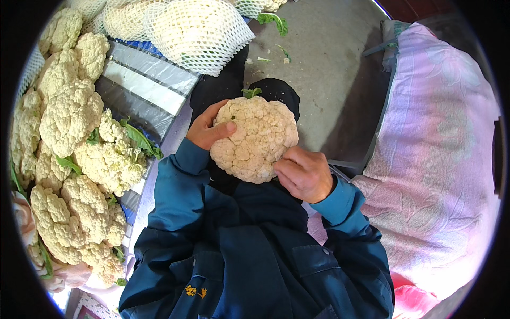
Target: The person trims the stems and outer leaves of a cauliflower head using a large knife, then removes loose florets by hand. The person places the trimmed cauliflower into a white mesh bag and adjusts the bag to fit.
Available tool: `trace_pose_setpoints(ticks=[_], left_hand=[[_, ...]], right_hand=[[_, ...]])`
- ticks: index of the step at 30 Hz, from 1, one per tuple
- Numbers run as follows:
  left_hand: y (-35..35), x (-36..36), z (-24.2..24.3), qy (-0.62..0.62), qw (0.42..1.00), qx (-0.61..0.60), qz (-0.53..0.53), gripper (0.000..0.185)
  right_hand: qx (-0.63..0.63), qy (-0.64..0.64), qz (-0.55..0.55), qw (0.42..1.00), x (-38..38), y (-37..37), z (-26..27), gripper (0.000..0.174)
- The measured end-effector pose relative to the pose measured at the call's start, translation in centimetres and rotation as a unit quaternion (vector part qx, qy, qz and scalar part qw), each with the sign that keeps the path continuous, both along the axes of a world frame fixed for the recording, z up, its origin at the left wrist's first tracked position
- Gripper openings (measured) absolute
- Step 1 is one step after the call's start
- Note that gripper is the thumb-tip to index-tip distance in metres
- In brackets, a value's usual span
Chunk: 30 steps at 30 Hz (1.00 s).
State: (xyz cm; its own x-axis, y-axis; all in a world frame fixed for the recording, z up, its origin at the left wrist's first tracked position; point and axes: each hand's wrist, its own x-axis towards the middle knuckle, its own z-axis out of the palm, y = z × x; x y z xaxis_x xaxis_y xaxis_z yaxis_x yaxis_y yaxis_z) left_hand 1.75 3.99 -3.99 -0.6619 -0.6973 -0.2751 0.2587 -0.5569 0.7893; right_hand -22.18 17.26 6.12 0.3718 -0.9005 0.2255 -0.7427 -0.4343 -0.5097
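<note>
A large cream cauliflower head (255,137) is held above my lap, its curd side facing up. My left hand (213,127) grips its upper left side, with the thumb lying over the curd. At the lower right edge, my right hand (303,171) has its fingers curled in, and the fingertips touch the cauliflower. Whether anything is pinched between those fingertips is hidden. A small green leaf (252,92) sticks out at the far side of the head. Its stem side is out of sight beneath.
Bare cauliflower heads (71,115) are piled on a plastic-covered striped surface (139,85) to my left. Further ahead lie cauliflowers in white foam nets (195,32). Leaf scraps (285,52) dot the concrete floor (330,48). A pink patterned cloth (430,131) covers something on my right.
</note>
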Motion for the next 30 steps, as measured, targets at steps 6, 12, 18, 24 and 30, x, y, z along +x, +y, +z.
trace_pose_setpoints(ticks=[6, 12, 18, 24, 30], left_hand=[[0.2, -0.3, 0.3, 0.014, 1.0, 0.002, 0.022, 0.075], [0.2, -0.1, -1.1, 0.021, 0.999, -0.001, 0.027, 0.076], [0.1, -0.1, -1.6, 0.021, 0.999, -0.003, 0.027, 0.077], [0.1, 0.0, -1.4, 0.007, 1.0, -0.005, 0.027, 0.077], [0.3, -0.1, -0.8, 0.011, 0.999, 0.005, 0.034, 0.076]], right_hand=[[-0.026, 0.022, -0.003, 0.999, 0.6, 0.4, 0.1, 0.018], [-0.03, -0.046, -0.028, 0.998, -0.8, 0.8, 1.2, 0.022], [0.044, -0.074, -0.171, 0.982, -3.0, 1.7, 0.9, 0.021], [-0.039, -0.054, -0.185, 0.98, -2.0, 0.9, 0.3, 0.018], [-0.042, -0.066, -0.149, 0.986, 0.2, 0.1, 0.4, 0.018]])
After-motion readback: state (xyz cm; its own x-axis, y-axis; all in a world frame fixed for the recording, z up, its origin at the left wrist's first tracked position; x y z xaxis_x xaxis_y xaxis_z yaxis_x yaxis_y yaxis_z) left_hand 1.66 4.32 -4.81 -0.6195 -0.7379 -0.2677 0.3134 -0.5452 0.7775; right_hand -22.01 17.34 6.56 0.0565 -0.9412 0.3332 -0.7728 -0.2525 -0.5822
